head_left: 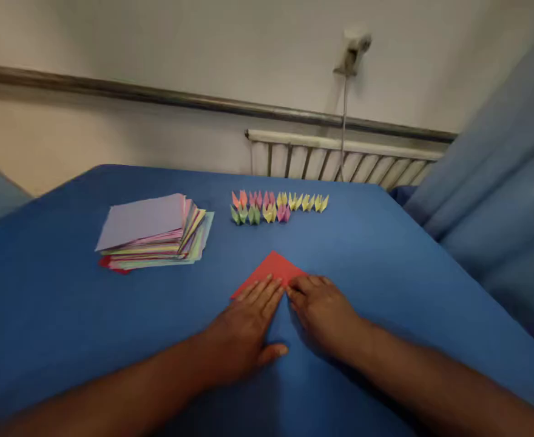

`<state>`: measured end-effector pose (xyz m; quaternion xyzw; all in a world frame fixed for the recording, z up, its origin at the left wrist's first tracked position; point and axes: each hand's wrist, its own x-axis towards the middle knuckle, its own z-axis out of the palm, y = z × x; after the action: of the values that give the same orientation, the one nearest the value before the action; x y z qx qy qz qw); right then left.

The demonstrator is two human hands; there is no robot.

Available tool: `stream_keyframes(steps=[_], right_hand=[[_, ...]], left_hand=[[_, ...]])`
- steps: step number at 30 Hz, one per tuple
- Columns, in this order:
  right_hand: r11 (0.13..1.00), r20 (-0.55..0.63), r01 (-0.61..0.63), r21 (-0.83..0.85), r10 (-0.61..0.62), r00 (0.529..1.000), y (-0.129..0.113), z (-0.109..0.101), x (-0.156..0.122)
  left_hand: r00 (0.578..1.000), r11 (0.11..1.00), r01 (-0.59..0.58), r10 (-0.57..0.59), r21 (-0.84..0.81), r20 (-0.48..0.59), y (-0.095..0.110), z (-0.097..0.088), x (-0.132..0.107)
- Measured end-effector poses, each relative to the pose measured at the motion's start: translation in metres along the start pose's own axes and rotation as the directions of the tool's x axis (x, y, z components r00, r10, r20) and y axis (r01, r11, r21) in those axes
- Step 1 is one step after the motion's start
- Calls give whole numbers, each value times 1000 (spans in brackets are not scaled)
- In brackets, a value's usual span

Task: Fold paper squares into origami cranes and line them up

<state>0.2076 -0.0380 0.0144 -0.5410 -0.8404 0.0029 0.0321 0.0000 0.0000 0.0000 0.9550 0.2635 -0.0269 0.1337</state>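
A red sheet of paper [273,267], folded to a triangle with its point away from me, lies on the blue table. Across its lower left part, my left hand [249,328] rests flat, fingers stretched out and thumb spread to the side. My right hand [324,309] is curled at the paper's lower right edge, with thumb and fingertips close together on it. The hands cover the near edge of the paper, so the fold there is partly hidden.
A stack of coloured paper sheets [142,223] sits on the left of the blue table [362,249]. Behind the red paper stand several small folded paper cranes [269,211] in two rows. A radiator [340,158], wall socket [352,51] and blue curtain [499,182] are beyond.
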Motion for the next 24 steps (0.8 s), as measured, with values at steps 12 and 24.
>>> stream_keyframes(steps=[12, 24], right_hand=[[941, 152, -273, -199, 305, 940, 27, -28, -15], [947, 29, 122, 298, -137, 990, 2, 18, 7]], left_hand=[[998, 999, -13, 10, -33, -66, -5, 0, -2], [999, 999, 10, -12, -36, -39, -1, -3, -1]])
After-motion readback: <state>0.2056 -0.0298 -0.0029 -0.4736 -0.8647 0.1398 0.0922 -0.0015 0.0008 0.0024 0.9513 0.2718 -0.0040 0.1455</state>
